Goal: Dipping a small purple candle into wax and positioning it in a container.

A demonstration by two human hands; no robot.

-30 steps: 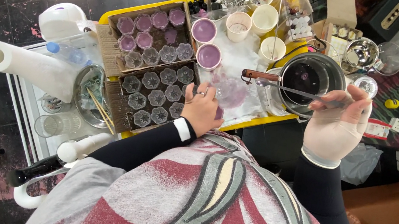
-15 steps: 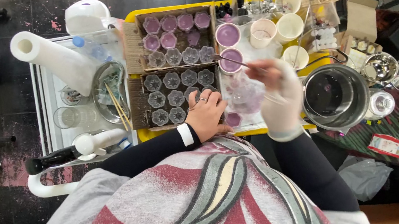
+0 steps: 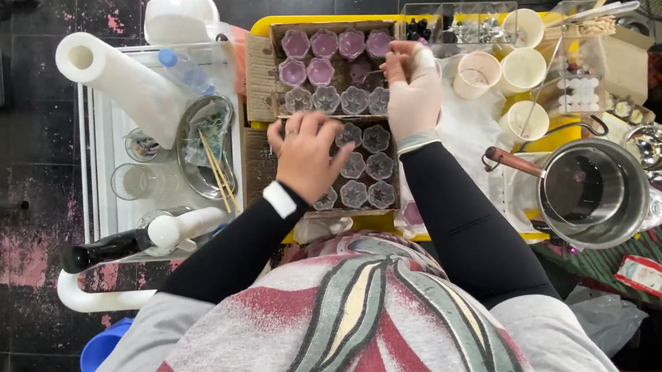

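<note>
Right hand (image 3: 415, 94) has been moved from the pot (image 3: 594, 194) to the tray's (image 3: 259, 85) far moulds (image 3: 339, 66), pinched on something small, unclear what; left hand (image 3: 307, 153) is spread on near moulds; filling judged underway, steady aim needed.

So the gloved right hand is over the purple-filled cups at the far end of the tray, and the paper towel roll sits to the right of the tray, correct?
Not quite. In the head view the paper towel roll lies left of the tray, on the white rack. The gloved right hand is indeed over the purple-filled cups.
</note>
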